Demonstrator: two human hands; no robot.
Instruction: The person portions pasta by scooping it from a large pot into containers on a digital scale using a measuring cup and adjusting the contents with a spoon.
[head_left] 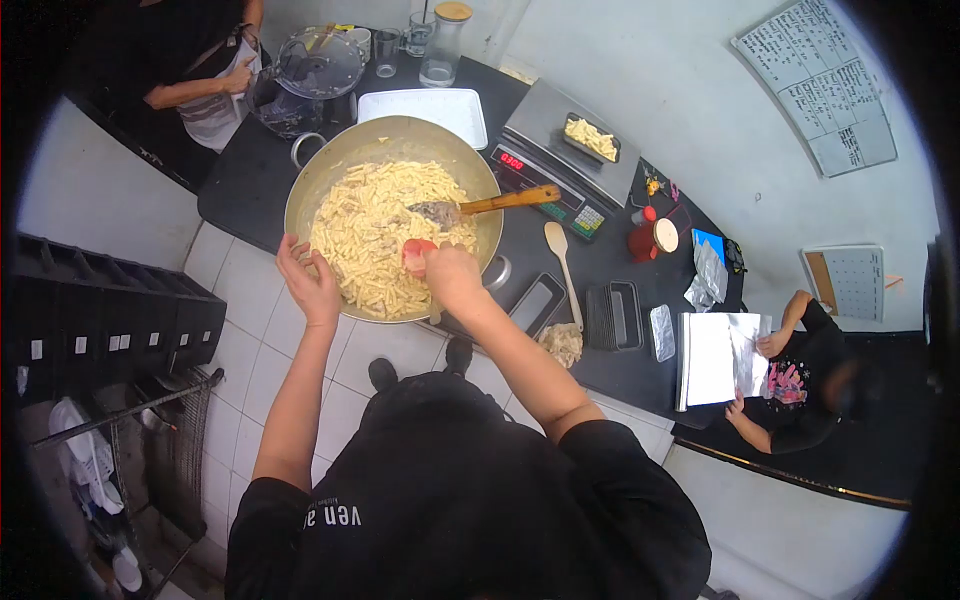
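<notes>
A wide metal pot (480,150) full of creamy short pasta (375,215) stands at the table edge in front of me. My left hand (312,288) grips its near left rim, thumb toward the inside. My right hand (452,278) is over the near right part of the pot, closed on a small red scoop (416,256) that touches the pasta. The scoop's handle is hidden by my fingers. A spatula with a wooden handle (510,199) rests in the pasta, its handle across the right rim.
Right of the pot, a scale (545,185) reading 0300 carries a black tray of pasta (591,138). A wooden spoon (562,262), stacked black trays (612,315) and a white tray (470,110) lie around. One person handles foil (745,350); another stands back left.
</notes>
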